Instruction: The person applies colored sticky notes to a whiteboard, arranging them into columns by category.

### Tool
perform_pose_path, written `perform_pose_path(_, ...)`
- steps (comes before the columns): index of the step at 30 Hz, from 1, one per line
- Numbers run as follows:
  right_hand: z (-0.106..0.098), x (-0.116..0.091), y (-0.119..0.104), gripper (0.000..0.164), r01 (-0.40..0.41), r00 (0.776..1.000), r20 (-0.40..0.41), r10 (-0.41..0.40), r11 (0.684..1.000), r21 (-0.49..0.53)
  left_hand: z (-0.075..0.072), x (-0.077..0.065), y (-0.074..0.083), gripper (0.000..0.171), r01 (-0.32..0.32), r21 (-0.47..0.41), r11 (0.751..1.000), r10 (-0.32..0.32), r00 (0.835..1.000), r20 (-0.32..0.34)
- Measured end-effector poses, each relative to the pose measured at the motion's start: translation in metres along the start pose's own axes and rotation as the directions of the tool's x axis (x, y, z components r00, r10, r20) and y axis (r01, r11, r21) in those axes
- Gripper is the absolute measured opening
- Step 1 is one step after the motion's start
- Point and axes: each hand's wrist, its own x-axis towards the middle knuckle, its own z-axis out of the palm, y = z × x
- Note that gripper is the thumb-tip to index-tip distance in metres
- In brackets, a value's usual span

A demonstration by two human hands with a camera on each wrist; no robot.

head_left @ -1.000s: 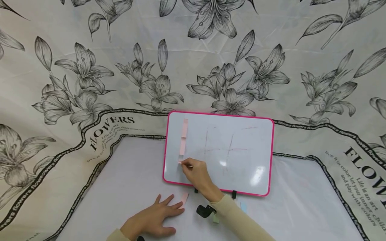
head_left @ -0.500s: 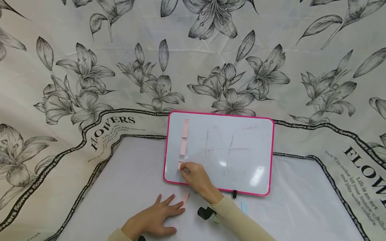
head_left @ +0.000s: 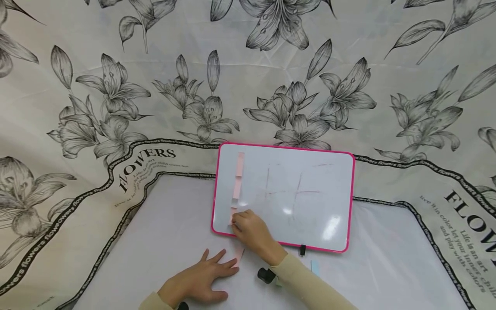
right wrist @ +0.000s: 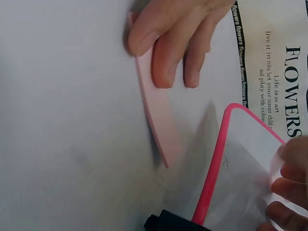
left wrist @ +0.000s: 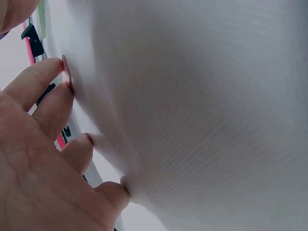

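Observation:
On the upright whiteboard (head_left: 325, 176) with a pink frame, two pink sticky notes (head_left: 237, 188) stand in a column at the left. Below them my right hand (head_left: 253, 232), its fingers bent, pinches a third pink sticky note (head_left: 234, 211) against the board; the fingers cover much of it. My left hand (head_left: 205, 277) lies spread on the table, fingertips on a narrow pink pad of notes (right wrist: 159, 113). In the left wrist view the left fingers (left wrist: 55, 108) touch the cloth and the pad's edge.
A blue strip (head_left: 315, 268) lies right of my right forearm, and part of a green strip (head_left: 278, 282) shows beside the sleeve. A black foot (head_left: 303, 249) supports the board. Faint red lines (head_left: 308, 192) mark its surface. Flower-printed fabric (head_left: 186, 116) hangs behind.
My right hand has slid down the board's left side, and more of the third pink note shows above its fingers. The left hand keeps its place on the pad.

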Motion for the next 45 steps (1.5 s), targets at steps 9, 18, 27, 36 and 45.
perform_pose_path(9, -0.001, -0.008, 0.007, 0.015, 0.179, 0.983, -0.004, -0.184, 0.963, -0.200, 0.002, 0.004, 0.000, 0.064, 0.014, 0.012, 1.000, -0.014, 1.000, 0.005)
perform_pose_path(18, 0.000, -0.016, 0.014, 0.015, 0.321, 0.946, 0.055, -0.320, 0.897, -0.303, -0.002, 0.005, 0.004, 0.059, 0.036, 0.018, 0.999, -0.037, 0.999, 0.018)
perform_pose_path(27, 0.002, -0.022, 0.016, 0.015, 0.333, 0.942, 0.073, -0.327, 0.894, -0.300, -0.015, -0.002, -0.003, 0.050, -0.016, 0.069, 0.997, 0.019, 0.999, -0.049)
perform_pose_path(36, 0.007, -0.027, 0.021, 0.037, 0.338, 0.939, 0.059, -0.339, 0.876, -0.345, -0.049, -0.001, -0.019, 0.035, 0.024, 0.131, 0.991, 0.001, 0.982, -0.190)
perform_pose_path(45, 0.010, -0.037, 0.023, 0.033, 0.336, 0.941, 0.083, -0.328, 0.882, -0.330, -0.065, 0.002, -0.033, 0.045, 0.020, 0.241, 0.970, 0.053, 0.954, -0.294)
